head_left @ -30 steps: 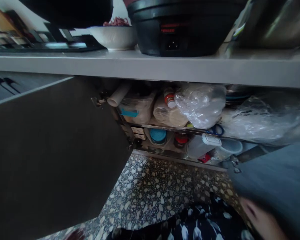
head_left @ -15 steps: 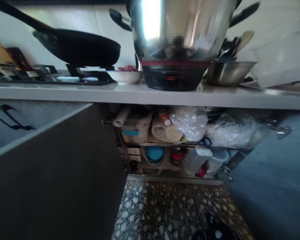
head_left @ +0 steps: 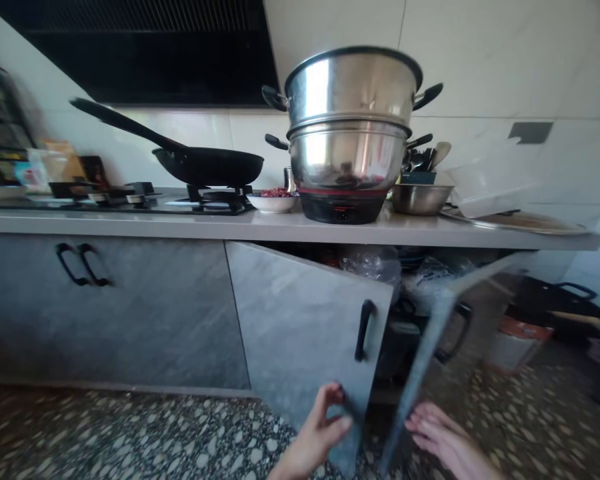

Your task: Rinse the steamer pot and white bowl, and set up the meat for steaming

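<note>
The view is sitting higher and farther back than a second ago, when it was low and looking straight into the open cupboard at its two shelves of bags and jars. Both doors are now standing partly swung in. The left hand (head_left: 319, 430) is gripping the bottom corner of the left door (head_left: 305, 327), thumb on the front face and fingers curled behind the edge. The right hand (head_left: 443, 437) is lying flat, fingers together and nearly straight, against the lower edge of the right door (head_left: 433, 333); it is pressing rather than grasping. Judged from this, the cupboard is being closed, with a gap left between the two doors.

The doors are hanging under the desk (head_left: 280, 228), below the stacked steamer (head_left: 350, 127). A pan (head_left: 207, 163) is sitting on the hob to the left, a small bowl (head_left: 273, 200) beside the steamer, a steel bowl (head_left: 420, 197) to its right.

Hidden or unclear: the shelves are mostly covered; only a plastic bag (head_left: 373, 263) is showing in the gap. The right door is motion-blurred and its handle smeared. Both wrists are cut off at the bottom edge. Items on the far left of the desk are too blurred to name.
</note>
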A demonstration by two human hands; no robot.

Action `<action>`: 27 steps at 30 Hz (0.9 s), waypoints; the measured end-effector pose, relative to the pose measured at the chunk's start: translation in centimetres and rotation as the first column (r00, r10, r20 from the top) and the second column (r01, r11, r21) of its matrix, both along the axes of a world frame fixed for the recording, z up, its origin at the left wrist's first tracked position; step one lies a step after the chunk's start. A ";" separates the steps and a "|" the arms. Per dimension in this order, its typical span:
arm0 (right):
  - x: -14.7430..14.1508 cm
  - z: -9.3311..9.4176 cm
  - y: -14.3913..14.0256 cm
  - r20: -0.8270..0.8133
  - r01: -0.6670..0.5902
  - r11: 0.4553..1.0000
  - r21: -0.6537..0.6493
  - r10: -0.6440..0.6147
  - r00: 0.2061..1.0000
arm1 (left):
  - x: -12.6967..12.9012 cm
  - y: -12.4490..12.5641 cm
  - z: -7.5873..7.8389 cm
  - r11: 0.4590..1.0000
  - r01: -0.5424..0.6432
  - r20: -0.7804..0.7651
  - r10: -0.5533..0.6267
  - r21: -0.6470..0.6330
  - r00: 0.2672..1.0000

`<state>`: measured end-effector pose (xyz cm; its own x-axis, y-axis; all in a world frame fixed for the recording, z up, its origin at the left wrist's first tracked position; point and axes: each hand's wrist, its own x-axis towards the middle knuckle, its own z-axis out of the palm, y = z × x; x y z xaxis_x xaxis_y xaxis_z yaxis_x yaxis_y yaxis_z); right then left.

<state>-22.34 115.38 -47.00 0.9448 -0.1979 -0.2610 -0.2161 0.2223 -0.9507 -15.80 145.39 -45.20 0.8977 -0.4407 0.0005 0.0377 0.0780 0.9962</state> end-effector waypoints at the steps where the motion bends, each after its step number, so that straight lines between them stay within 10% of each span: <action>1: 1.7 0.5 0.9 0.035 -0.029 0.997 0.078 0.027 0.999 | 1.4 -1.7 0.2 1.000 -0.001 0.042 0.001 -0.003 0.999; 6: 8.8 1.8 3.5 0.111 -0.100 0.945 0.310 0.069 0.991 | 6.9 -7.6 0.5 0.994 -0.111 0.122 0.109 0.010 0.986; 14: 15.4 1.2 4.1 0.070 0.005 0.905 0.426 -0.039 0.997 | 10.2 -9.7 0.5 0.957 -0.229 0.254 0.180 0.180 0.950; 21: 18.4 2.4 4.2 0.017 0.033 0.908 0.417 -0.044 0.999 | 11.5 -12.8 10.9 0.788 -0.615 0.759 0.398 0.005 0.515; 24: 18.3 3.0 4.0 -0.032 -0.002 0.948 0.317 0.013 0.999 | 12.6 -14.5 16.0 0.756 -0.654 0.750 0.409 0.040 0.519; 27: 17.5 3.6 3.2 -0.018 -0.098 0.980 0.171 0.103 0.995 | 13.1 -15.4 18.9 0.615 -0.746 0.690 0.423 0.257 0.587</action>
